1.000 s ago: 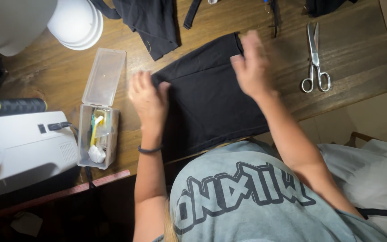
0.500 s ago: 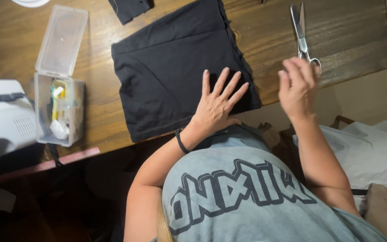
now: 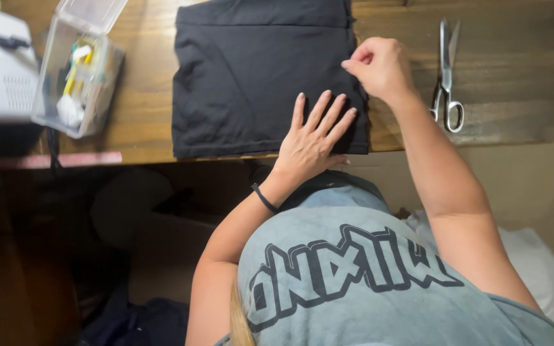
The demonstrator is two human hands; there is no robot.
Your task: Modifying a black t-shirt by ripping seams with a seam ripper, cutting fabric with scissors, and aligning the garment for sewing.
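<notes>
Black folded fabric (image 3: 251, 70) lies flat on the wooden worktop (image 3: 501, 96), centre of view, its near edge running close to the worktop's front edge. Looks like several layers; a seam line runs across near the far edge.

Left hand (image 3: 312, 138): fingers spread, palm down, pressing flat on the fabric's near right corner. Dark band on that wrist.

Right hand (image 3: 379, 67): at the fabric's right edge, fingers curled with thumb and forefinger drawn together, pinching the cloth edge as far as I can tell; the contact point itself is partly hidden by the knuckles.

Scissors (image 3: 447, 70): metal, blades closed, lying on the worktop just right of the right hand, handles toward the person, not touched.

Clear plastic box (image 3: 78, 77): left of the fabric, well apart from it, lid hinged open, small yellow and white items inside, too blurred to identify.

White machine (image 3: 1, 64): far left, partly out of frame.

Person wears a grey shirt with dark lettering.
</notes>
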